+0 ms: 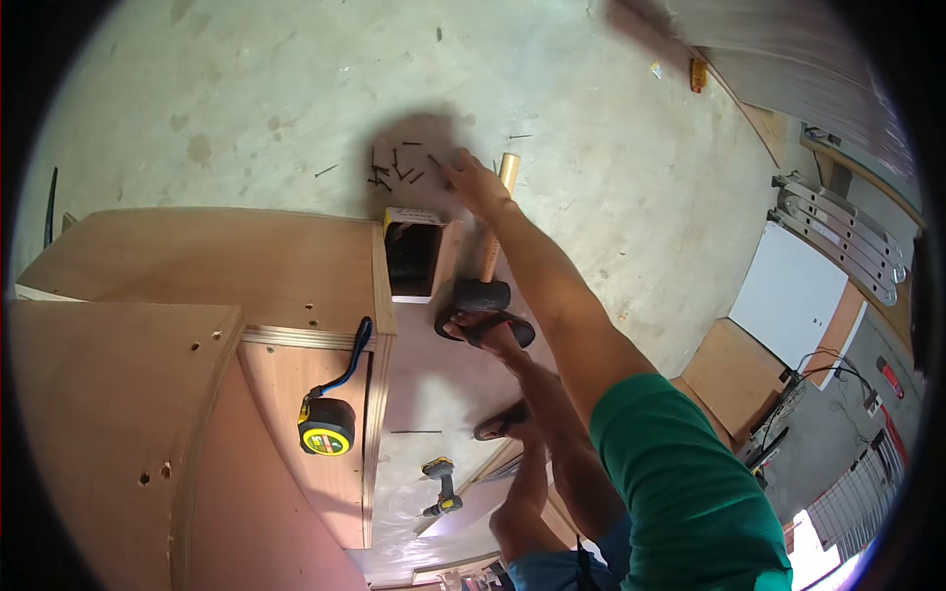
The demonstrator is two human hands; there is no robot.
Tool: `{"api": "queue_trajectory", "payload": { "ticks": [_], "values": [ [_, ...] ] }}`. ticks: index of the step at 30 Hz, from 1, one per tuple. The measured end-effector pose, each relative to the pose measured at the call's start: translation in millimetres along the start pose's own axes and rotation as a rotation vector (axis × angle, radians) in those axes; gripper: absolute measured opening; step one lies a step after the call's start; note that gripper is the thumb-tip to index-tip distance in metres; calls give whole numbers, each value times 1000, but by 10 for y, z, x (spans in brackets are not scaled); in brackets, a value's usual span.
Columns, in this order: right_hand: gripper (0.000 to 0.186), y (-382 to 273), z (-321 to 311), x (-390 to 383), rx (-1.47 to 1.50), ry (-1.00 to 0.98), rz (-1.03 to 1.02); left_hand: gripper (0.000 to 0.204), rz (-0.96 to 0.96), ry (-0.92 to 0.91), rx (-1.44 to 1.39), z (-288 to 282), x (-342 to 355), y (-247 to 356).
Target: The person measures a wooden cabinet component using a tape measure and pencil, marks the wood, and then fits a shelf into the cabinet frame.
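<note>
My right hand [475, 184] reaches down to the pale floor at the end of a green-sleeved arm. Its thumb and fingers look a little apart, with no object visible between them. Just beyond the fingertips lies a dark screw [434, 161], at the edge of a loose scatter of several screws [398, 163]. Beside the hand, a mallet's wooden handle [509, 175] points away from me, and its black head [481, 295] rests by my sandalled foot. An open box [414, 213] with a dark inside stands nearer than the screws. My left hand is out of view.
Plywood panels [207, 251] with drilled holes fill the left side. A tape measure [327, 427] with a blue strap lies on the wood. Near my feet is a cordless drill [442, 487]. A folded ladder [838, 236], boards and cables are at the right.
</note>
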State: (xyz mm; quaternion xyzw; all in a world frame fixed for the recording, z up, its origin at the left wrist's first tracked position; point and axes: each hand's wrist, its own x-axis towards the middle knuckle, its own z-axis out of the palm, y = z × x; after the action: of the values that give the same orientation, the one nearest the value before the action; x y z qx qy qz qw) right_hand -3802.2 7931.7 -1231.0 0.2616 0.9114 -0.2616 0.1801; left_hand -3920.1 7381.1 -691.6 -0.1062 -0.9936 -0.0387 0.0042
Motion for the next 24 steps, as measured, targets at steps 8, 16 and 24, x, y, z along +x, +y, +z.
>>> {"api": "queue_trajectory", "payload": {
  "ticks": [8, 16, 24],
  "values": [
    [27, -156, 468, 332, 630, 416, 124, 68, -34, -8, 30, -83, -31, -45],
    [22, -132, 535, 374, -39, 295, 268, 69, -39, -31, -20, -34, -15, -47],
    [28, -493, -335, -972, 849, 274, 570, 69, -79, -22, -28, -664, -161, -115]
  ]
}}
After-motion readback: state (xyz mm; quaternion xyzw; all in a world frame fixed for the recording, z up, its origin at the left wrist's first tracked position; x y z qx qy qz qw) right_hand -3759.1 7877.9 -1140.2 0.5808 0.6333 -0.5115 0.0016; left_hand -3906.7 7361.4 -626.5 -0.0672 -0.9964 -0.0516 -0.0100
